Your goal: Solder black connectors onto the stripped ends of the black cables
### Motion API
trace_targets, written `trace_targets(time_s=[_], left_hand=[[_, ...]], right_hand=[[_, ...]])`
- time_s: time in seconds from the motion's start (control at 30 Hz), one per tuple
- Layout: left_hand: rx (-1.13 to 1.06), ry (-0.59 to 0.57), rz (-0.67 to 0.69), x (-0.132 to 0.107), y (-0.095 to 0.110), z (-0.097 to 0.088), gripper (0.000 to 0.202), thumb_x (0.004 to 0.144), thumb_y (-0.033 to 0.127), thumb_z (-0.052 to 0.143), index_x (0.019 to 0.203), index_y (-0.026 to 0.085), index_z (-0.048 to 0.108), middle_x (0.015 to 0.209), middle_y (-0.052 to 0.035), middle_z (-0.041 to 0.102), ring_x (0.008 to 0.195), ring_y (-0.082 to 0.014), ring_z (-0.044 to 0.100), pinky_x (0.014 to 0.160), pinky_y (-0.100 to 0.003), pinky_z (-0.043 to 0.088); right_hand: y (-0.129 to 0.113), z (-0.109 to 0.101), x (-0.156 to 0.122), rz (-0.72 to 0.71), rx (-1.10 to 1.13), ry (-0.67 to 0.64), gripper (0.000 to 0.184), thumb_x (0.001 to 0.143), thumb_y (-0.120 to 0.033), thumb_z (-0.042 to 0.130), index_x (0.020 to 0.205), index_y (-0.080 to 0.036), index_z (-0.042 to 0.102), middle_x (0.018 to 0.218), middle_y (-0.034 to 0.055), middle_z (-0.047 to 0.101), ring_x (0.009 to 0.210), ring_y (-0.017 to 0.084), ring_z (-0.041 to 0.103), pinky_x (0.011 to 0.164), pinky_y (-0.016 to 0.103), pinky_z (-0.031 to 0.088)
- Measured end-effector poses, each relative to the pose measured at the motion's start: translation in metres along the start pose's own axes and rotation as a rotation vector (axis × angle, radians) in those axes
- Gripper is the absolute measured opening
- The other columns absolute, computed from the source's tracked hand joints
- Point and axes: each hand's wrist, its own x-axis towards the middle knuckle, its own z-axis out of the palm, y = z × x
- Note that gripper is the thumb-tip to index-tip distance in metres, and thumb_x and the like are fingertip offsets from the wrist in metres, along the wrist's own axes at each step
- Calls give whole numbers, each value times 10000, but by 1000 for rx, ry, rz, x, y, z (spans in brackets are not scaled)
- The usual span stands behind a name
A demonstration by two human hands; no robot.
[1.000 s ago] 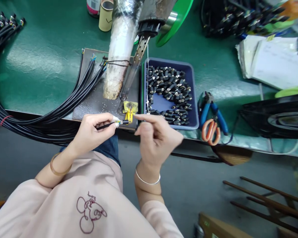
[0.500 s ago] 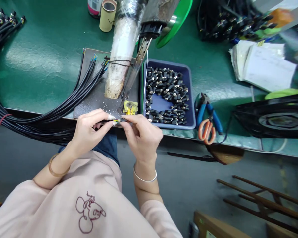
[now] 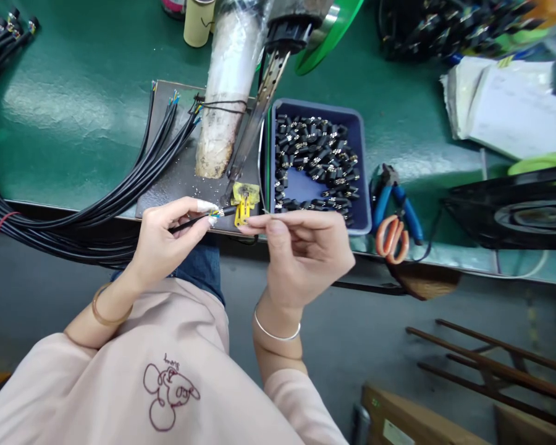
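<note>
Black multicore cable (image 3: 182,226) is pinched by the left hand (image 3: 169,238), its coloured wires (image 3: 217,213) near the yellow clip (image 3: 242,209) at the tabletop (image 3: 88,123) edge; whether the right hand's (image 3: 306,256) fingers pinch anything, I cannot tell.

The left hand (image 3: 165,240) partly hides the black cable (image 3: 191,222) between its fingers.

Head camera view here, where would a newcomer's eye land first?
Probably on the blue tray of small black parts, on the green bench just beyond the right hand. The pale wrapped tube slanting down at top centre also stands out, with a bright green disc to its right. Nearer the bench edge, the left hand pinches a black cable beside a yellow holder.
</note>
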Motion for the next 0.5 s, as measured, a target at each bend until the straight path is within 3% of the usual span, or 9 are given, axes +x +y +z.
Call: trace_targets(time_s=[0.23,0.4,0.5], left_hand=[[12,1,0,2,1,2,35,795,164,722,813,140,741,771,-31,742,641,-111,641,563,-181,510],[146,11,154,4,-1,3,60,835,142,685,779,159,702,651,20,620,485,-58,403,469,-198,342],[244,29,264,4,-2,3,100,861,125,663,771,163,688,613,34,552,502,-70,381,495,-209,334]], right_hand=[[5,5,1,-340,-312,-105,161,851,-95,709,913,-231,648,949,17,783,909,184,767,762,312,646],[8,9,-1,-344,-350,-129,147,869,-101,672,874,-237,614,1002,25,784,857,165,761,746,308,650],[10,11,-1,-326,-325,-127,151,864,-95,666,856,-232,602,1004,32,779,877,165,760,752,309,655]])
